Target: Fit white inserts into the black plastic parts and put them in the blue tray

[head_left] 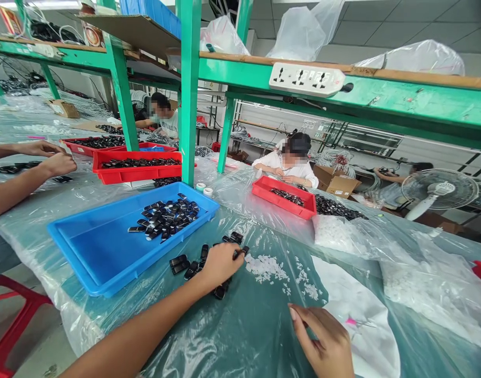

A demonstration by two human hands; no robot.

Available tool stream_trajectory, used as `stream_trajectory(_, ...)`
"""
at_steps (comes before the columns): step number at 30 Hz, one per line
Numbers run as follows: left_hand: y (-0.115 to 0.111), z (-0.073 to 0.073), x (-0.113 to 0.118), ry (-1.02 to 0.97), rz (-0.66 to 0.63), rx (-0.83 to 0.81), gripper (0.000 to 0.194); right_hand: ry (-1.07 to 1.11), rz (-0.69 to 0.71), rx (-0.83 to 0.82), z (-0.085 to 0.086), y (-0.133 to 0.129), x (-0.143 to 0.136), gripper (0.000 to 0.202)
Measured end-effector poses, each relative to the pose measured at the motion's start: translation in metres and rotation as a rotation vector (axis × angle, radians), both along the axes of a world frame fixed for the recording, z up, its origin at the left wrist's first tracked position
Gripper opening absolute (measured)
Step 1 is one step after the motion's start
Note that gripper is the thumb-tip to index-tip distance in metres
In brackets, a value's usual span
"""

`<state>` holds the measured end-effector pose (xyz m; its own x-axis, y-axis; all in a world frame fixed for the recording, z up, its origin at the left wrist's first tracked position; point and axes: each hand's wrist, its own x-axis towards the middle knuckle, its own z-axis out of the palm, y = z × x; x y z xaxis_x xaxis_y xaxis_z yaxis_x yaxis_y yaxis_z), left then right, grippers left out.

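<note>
My left hand (223, 263) is closed among small black plastic pieces (180, 264), its fingertips pinching one dark piece (241, 252). Several more of these pieces lie around and under the hand on the plastic-covered table. Just right of its fingertips is a scatter of tiny white parts (265, 268). My right hand (324, 338) hovers low at the front, thumb and forefinger brought together; anything between the tips is too small to make out. It is nearest to a white sheet (360, 310) with a pink mark. Behind my left hand, a blue tray (102, 247) holds a heap of black pieces (165, 218).
Red trays (140, 173) of black pieces stand beyond the green post (190, 105). Bags of white parts (433, 289) lie at right. A shelf with a power strip (307, 79) spans above. Co-workers sit opposite; another person's hands (53, 160) are at left.
</note>
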<state>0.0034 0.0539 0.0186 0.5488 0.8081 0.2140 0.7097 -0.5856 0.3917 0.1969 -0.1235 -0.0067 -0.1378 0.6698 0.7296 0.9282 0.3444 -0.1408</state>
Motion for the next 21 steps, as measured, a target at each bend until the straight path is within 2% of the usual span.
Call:
stream_trajectory(4,0.017,-0.003,-0.004,0.023,0.109,0.085,0.025,0.003,-0.009,-0.012,-0.001,0.000,-0.001,0.013)
stream_trajectory(6,0.020,-0.008,-0.003,0.021,0.100,0.124,0.031,0.006,-0.016,-0.021,-0.001,0.000,-0.001,0.012)
stream_trajectory(7,0.020,-0.010,-0.002,0.017,0.052,0.137,0.032,0.006,-0.015,-0.025,-0.001,0.000,-0.001,0.012)
stream_trajectory(11,0.021,-0.023,0.004,0.012,-0.269,0.146,0.037,-0.004,-0.006,-0.029,-0.001,0.001,-0.002,0.010)
stream_trajectory(12,0.022,-0.026,0.005,0.011,-0.311,0.134,0.037,-0.008,-0.006,-0.032,-0.002,0.001,-0.002,0.010)
stream_trajectory(16,0.026,-0.031,0.008,-0.016,-0.281,0.078,0.027,-0.012,-0.012,-0.045,-0.002,0.000,-0.001,0.010)
stream_trajectory(21,0.029,-0.028,0.006,-0.132,-0.210,0.009,0.022,-0.010,-0.019,-0.048,-0.002,0.000,-0.002,0.009)
